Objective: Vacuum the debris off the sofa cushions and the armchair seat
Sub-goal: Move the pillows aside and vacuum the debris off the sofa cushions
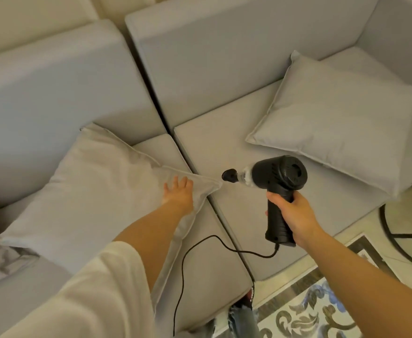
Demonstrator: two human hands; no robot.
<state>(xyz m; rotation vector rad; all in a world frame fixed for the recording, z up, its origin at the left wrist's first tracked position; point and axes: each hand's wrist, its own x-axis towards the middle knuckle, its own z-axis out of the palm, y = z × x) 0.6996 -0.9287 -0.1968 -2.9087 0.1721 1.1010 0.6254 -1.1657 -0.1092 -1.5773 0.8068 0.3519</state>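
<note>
Gripping the black vacuum (279, 176) handle, the right hand (295, 215) aims it at the seat cushion (227, 147) — the left hand (179, 193) rests flat, fingers spread, on a pillow (97, 191) corner.

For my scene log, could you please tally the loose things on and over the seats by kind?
Throw pillows: 2, one under the left hand at, one at
Handheld vacuums: 1, gripped by the right hand
Power cords: 1
Total: 4

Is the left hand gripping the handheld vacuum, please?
No, the right hand grips the handheld vacuum; the left hand rests on a throw pillow.
</note>
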